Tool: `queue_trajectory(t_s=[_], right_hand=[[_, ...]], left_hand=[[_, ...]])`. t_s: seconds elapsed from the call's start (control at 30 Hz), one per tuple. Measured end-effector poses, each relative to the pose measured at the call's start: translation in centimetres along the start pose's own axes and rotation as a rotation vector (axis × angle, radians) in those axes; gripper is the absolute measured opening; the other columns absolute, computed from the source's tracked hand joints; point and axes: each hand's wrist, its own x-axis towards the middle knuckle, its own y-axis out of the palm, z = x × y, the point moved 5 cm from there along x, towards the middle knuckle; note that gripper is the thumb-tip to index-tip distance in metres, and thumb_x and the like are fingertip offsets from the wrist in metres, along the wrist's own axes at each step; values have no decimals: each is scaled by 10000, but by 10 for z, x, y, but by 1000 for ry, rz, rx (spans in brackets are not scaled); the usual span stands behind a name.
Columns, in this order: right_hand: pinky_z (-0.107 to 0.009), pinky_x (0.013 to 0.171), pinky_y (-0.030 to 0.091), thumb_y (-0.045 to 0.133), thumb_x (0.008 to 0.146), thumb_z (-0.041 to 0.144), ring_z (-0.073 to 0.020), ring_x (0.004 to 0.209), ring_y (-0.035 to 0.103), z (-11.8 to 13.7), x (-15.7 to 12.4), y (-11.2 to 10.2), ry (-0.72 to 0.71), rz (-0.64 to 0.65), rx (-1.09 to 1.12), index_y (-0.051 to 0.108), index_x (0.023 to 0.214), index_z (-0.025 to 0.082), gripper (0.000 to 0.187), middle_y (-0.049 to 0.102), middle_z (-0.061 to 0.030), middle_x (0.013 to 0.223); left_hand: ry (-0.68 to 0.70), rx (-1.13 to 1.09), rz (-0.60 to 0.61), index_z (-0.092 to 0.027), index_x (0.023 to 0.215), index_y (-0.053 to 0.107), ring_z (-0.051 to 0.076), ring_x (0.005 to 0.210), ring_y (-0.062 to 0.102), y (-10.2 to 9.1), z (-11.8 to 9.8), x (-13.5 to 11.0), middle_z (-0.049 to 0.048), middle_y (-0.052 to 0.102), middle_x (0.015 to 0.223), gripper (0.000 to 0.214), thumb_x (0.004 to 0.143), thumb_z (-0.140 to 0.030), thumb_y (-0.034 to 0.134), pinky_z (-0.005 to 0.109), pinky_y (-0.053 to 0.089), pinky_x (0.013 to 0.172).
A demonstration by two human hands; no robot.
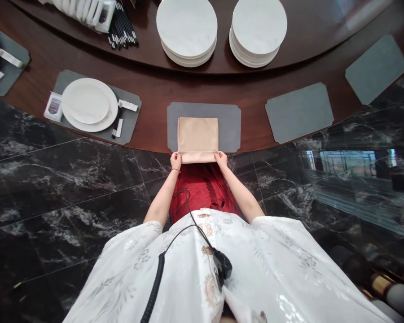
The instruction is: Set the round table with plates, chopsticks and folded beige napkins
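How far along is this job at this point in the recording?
Done, it seems: the setting to the left has stacked white plates on its grey mat, with black chopsticks beside them. In hand: the left hand and right hand are at the near edge of a folded beige napkin on the middle mat. Probably left: the two grey mats to the right show no plates yet.

1. A folded napkin (198, 137) lies on the central placemat (204, 127), overhanging its near edge.
2. At that near edge, the left hand (176, 160) and right hand (221, 159) rest on the napkin.
3. Left of the central placemat, a second placemat (129, 117) holds stacked plates (89, 105).
4. Right of the central placemat lie two more placemats (299, 113).
5. Behind the central placemat, an inner tabletop (222, 42) holds two plate stacks (186, 31), with chopsticks (123, 31) farther left.
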Motion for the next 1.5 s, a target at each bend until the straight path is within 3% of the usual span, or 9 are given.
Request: queue_trajectory(t_s=[0.37,0.43,0.53,0.6,0.8,0.93,1.07,1.27,1.5], right_hand=[[-313,788,557,644,758,500,-193,848,663,-41,1,16,274,-343,219,673,918,142,393,708,-104,897],[-318,778,572,716,737,444,-197,839,670,-45,-1,19,369,-199,350,654,843,159,310,708,-98,862],[-367,808,581,795,693,352,-227,846,681,-44,-7,19,442,193,456,672,779,152,250,726,-109,857],[-402,871,566,816,676,313,-252,912,684,-35,-6,6,351,298,338,702,756,147,217,736,-116,901],[-461,1168,344,781,748,364,-284,1394,419,50,12,-41,-316,126,-14,720,684,205,182,603,-72,1378],[-456,1162,331,717,819,421,-269,1334,448,78,16,-45,-438,77,-42,715,741,219,217,706,-85,1141],[-377,969,470,637,849,485,-244,1003,583,53,16,-27,-286,0,-43,686,806,187,304,681,-91,903],[-266,798,480,449,911,503,-190,822,599,9,8,13,-87,5,-66,656,963,168,397,675,-62,867],[-321,946,481,483,888,459,-214,954,617,-20,-8,13,148,-180,-68,671,1113,128,442,696,-117,1012]], left_hand=[[-118,-68,-171,-154,794,649,185,819,654,-11,20,1,45,643,741,256,653,-325,778,337,556,808],[-226,-89,-88,-152,783,635,184,794,659,-12,24,-3,50,639,727,267,654,-313,804,341,567,781],[-297,-121,100,-136,733,635,198,735,659,-22,21,-7,80,648,710,278,634,-295,840,360,573,722],[-206,-108,166,-129,733,651,205,773,666,-35,8,-5,90,661,750,275,630,-299,841,355,571,754],[477,62,218,-168,738,628,272,1276,535,-63,-82,7,152,607,1274,225,713,-345,765,387,439,1089],[536,47,277,-190,846,638,252,1206,572,-58,-105,10,94,653,1093,172,742,-296,725,394,439,1088],[344,13,178,-181,756,582,191,823,621,-51,-68,2,18,572,745,132,758,-267,682,320,532,857],[4,-42,-93,-165,895,619,150,721,602,-36,10,-22,12,604,737,170,789,-299,617,261,512,729],[-68,-184,-337,-112,1067,646,188,954,668,-12,23,-29,117,675,1014,424,802,-440,687,293,548,856]])
